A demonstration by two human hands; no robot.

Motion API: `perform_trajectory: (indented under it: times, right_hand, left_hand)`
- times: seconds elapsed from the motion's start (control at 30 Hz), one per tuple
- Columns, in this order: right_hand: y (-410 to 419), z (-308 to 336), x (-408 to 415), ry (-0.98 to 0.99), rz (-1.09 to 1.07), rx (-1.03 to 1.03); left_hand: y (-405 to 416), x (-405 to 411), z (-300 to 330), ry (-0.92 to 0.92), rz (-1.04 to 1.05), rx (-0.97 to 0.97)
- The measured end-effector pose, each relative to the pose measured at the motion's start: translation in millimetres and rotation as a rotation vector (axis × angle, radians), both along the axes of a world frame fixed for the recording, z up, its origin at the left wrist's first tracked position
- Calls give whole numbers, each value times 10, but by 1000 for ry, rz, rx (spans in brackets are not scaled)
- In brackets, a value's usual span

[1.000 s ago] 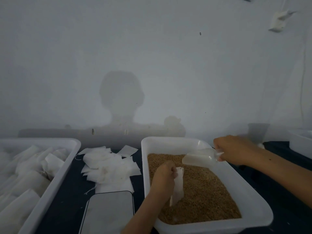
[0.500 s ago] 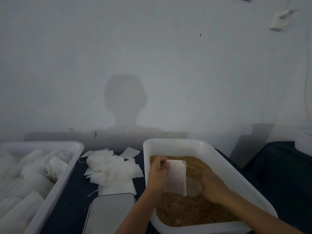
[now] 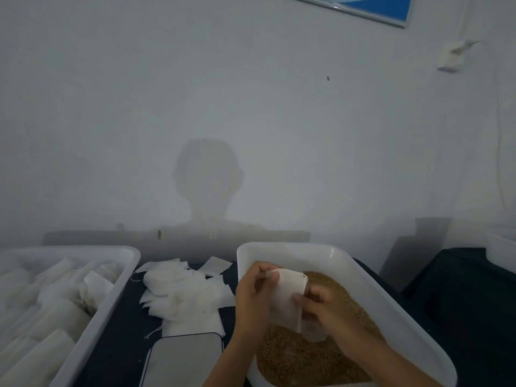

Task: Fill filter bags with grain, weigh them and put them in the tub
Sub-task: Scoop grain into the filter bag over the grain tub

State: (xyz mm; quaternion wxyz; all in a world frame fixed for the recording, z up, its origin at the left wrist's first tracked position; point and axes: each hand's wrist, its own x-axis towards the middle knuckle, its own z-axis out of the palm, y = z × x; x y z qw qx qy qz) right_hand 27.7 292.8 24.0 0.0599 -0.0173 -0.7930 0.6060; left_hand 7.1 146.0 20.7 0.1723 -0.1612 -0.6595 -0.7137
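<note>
A white tub (image 3: 363, 277) holds brown grain (image 3: 304, 358). Above the grain, my left hand (image 3: 255, 294) pinches the top edge of a white filter bag (image 3: 286, 300), which hangs upright. My right hand (image 3: 329, 308) grips a translucent plastic scoop (image 3: 314, 333), and its thumb lies against the bag's right side. The scoop sits just below the bag's lower corner; I cannot tell whether there is grain in it. Left of the grain tub is a loose pile of empty filter bags (image 3: 181, 291), with a flat grey scale (image 3: 184, 358) in front of it.
A second white tub (image 3: 127, 270) at the left holds several filled white bags. The tabletop is dark. Another white container's corner (image 3: 502, 247) shows at the far right edge. A pale wall stands close behind the table.
My right hand brought the scoop from the tub's far side down into the grain, then up against the bag. My left hand raised the bag and turned it upright.
</note>
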Motion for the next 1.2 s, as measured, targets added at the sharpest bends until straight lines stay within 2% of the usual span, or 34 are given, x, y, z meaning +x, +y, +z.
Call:
perform_trajectory:
  times: [0.07, 0.17, 0.3, 0.43, 0.57, 0.63, 0.77, 0.93, 1.1, 1.2]
  right_hand:
    - [-103, 77, 37, 80, -13, 4]
    - [-294, 207, 133, 170, -29, 18]
    - [-600, 293, 243, 190, -27, -17]
    - [-1010, 308, 320, 208, 22, -24]
    - [-1392, 200, 301, 274, -17, 166]
    - [-1542, 113, 291, 301, -49, 311]
    - [-1718, -175, 226, 261, -88, 442]
    - [-1813, -503, 162, 247, -127, 530]
    - [-1741, -734, 92, 322, -118, 654]
    - [-1681, -826, 83, 349, -95, 618]
  left_hand:
    - [-71, 56, 16, 12, 24, 85]
    - [-248, 147, 61, -107, -95, 159]
    - [-629, 304, 109, -111, -159, 25]
    - [-1065, 423, 93, -60, -10, -43]
    - [-1404, 458, 2, 17, 193, -218]
    - [-1522, 441, -99, 2, 243, -245]
    - [-1627, 402, -323, -66, 302, -384]
    - [-1612, 373, -493, -102, 334, -527]
    - [-1626, 329, -610, -113, 331, -591]
    - [-1627, 307, -683, -115, 330, -600]
